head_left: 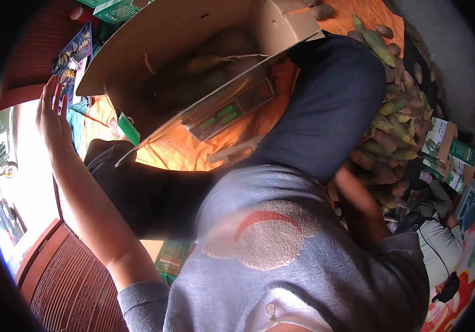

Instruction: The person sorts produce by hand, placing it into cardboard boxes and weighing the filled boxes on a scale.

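My left hand [55, 119] is raised at the left with its fingers stretched out, holding nothing. It is beside the left end of a large open cardboard box [171, 41]. Inside the box, in shadow, lie several long root vegetables, among them a yellowish-green one [201, 65] with a thin root tail. My right forearm [359, 199] reaches down past my raised knee towards a pile of brownish sweet potatoes [384, 141] and long green radishes [401, 130]. The fingers of my right hand are hidden behind my leg, so I cannot see what they touch.
A digital scale [243, 110] with green lit digits is by the box's near wall, over an orange sheet [185, 152]. Green-and-white cartons [442, 146] stand at the right. A carved wooden chair [74, 282] is at lower left. A person in pale clothing [439, 249] is at lower right.
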`<state>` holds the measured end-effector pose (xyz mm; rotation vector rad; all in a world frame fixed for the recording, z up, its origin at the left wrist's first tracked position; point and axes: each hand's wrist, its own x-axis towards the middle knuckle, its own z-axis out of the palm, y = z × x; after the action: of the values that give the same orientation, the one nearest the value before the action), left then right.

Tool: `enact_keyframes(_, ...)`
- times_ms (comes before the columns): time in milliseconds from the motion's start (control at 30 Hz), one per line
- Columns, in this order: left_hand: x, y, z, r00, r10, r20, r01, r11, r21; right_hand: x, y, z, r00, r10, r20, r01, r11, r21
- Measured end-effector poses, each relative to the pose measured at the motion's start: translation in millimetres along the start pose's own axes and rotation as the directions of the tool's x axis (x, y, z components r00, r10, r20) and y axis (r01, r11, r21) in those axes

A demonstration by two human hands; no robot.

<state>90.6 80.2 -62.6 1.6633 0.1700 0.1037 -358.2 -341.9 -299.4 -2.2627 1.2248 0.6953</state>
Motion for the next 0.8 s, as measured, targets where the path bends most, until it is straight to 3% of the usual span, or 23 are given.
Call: enact_keyframes(800,-4.6,0.5,3.9,1.000,-0.024,0.018,0.024,1.000,0.012,-4.2,8.3,1.9,0.999,0.010,0.035,-0.009,1.000,-0.029)
